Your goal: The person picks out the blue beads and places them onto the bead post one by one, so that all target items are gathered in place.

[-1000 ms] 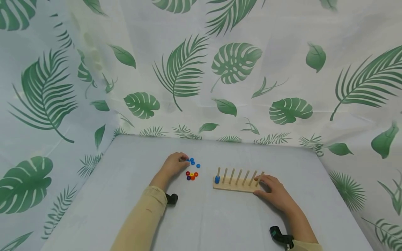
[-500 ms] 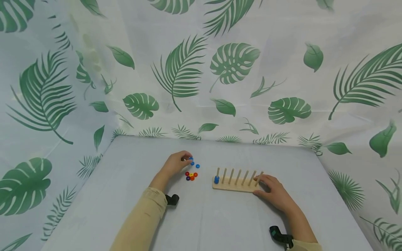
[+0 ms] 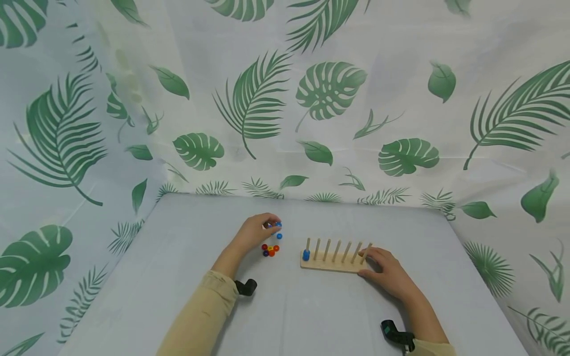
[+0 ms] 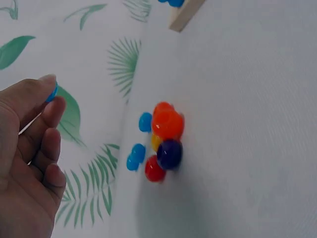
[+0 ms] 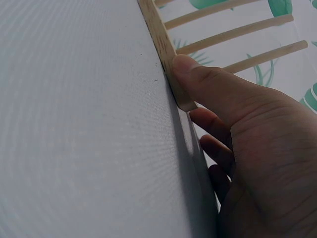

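Observation:
My left hand (image 3: 251,233) pinches a blue bead (image 4: 53,93) between thumb and forefinger, held above the white table. Below it lie a few loose blue beads (image 3: 279,236), partly hidden by the fingers in the head view. Nearer to me is a cluster of red, orange, yellow and dark purple beads (image 4: 168,124). To the right stands a wooden peg board (image 3: 331,265) with a row of several upright pegs. Blue beads (image 3: 306,255) sit low on its leftmost peg. My right hand (image 3: 389,274) grips the board's right end, thumb (image 5: 190,69) against its near edge.
White cloth covers the table (image 3: 307,316). A leaf-patterned curtain (image 3: 329,163) hangs behind it and along the sides. Black camera mounts (image 3: 247,287) are strapped at both wrists.
My left hand has picked up a blue bead from the loose group and moved slightly right and away from me. My right hand keeps its hold on the peg board.

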Action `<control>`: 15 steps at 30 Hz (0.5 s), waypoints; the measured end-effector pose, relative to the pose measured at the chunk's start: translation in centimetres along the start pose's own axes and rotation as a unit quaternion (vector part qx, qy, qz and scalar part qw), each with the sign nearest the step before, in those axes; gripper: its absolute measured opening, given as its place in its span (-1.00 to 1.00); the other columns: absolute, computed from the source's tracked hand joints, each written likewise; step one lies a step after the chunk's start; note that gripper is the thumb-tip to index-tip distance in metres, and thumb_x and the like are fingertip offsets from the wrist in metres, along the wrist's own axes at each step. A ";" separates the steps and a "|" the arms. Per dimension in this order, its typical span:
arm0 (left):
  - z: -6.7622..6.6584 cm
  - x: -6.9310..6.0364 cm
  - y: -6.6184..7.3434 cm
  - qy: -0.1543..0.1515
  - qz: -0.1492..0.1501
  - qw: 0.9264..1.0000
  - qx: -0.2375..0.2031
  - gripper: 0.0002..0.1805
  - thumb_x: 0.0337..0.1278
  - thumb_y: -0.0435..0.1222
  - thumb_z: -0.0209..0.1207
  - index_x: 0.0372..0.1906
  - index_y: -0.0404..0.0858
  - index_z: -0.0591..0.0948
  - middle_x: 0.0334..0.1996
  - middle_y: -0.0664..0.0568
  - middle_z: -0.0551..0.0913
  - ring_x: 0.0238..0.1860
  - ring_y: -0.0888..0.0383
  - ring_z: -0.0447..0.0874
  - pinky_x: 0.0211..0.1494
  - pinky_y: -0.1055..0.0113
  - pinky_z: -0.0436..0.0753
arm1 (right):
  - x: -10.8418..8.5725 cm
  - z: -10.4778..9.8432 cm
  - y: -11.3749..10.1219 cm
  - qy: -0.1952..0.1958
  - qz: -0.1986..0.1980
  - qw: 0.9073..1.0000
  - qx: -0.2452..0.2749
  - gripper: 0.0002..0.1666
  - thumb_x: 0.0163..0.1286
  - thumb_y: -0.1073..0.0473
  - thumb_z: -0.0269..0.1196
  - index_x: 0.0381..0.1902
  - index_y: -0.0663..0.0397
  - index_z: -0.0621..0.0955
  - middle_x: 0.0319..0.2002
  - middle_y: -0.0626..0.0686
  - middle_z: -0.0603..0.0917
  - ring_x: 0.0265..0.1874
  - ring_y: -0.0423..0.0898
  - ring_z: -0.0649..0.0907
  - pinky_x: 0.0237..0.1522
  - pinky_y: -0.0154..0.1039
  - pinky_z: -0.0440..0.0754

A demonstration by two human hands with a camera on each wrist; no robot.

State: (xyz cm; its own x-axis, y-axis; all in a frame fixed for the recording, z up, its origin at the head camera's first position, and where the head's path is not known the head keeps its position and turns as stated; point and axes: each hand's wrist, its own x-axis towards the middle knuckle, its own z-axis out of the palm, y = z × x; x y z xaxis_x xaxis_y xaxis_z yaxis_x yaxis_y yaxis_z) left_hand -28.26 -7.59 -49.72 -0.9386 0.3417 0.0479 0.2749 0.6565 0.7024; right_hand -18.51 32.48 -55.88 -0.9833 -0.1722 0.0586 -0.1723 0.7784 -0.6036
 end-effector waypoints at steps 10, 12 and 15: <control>-0.2 -0.7 2.6 0.002 0.070 0.998 0.000 -0.75 0.30 -0.04 0.23 -0.01 0.02 0.67 -0.12 0.19 0.64 -0.02 0.06 0.58 0.02 0.18 0.57 | 0.0 0.0 -0.1 -0.001 0.009 1.000 -0.005 -0.28 0.17 -0.28 0.38 0.20 -0.08 0.55 0.35 0.26 0.41 0.39 0.33 0.29 0.32 0.39 0.19; -0.2 -0.9 3.1 0.002 0.086 0.996 -0.001 -0.76 0.30 -0.05 0.23 -0.01 0.01 0.67 -0.12 0.19 0.65 -0.02 0.08 0.58 0.03 0.17 0.57 | 0.0 0.0 -0.1 -0.002 0.008 1.000 -0.006 -0.28 0.17 -0.28 0.38 0.20 -0.08 0.55 0.35 0.26 0.41 0.39 0.33 0.29 0.32 0.39 0.20; 0.0 -1.2 3.9 -0.003 0.100 0.995 0.004 -0.76 0.32 -0.03 0.21 0.00 0.04 0.66 -0.10 0.23 0.65 -0.03 0.14 0.56 0.01 0.23 0.56 | -0.1 0.0 -0.1 -0.002 0.006 1.000 -0.002 -0.29 0.18 -0.27 0.38 0.20 -0.08 0.55 0.35 0.26 0.41 0.38 0.33 0.29 0.32 0.39 0.20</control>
State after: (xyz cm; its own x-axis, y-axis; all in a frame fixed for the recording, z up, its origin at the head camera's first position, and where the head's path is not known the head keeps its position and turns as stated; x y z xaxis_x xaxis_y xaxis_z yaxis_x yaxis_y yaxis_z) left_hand -26.09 -5.44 -47.00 -0.8634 0.4706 0.1818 0.4580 0.5798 0.6738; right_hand -18.41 32.41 -55.77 -0.9850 -0.1655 0.0483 -0.1610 0.7829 -0.6010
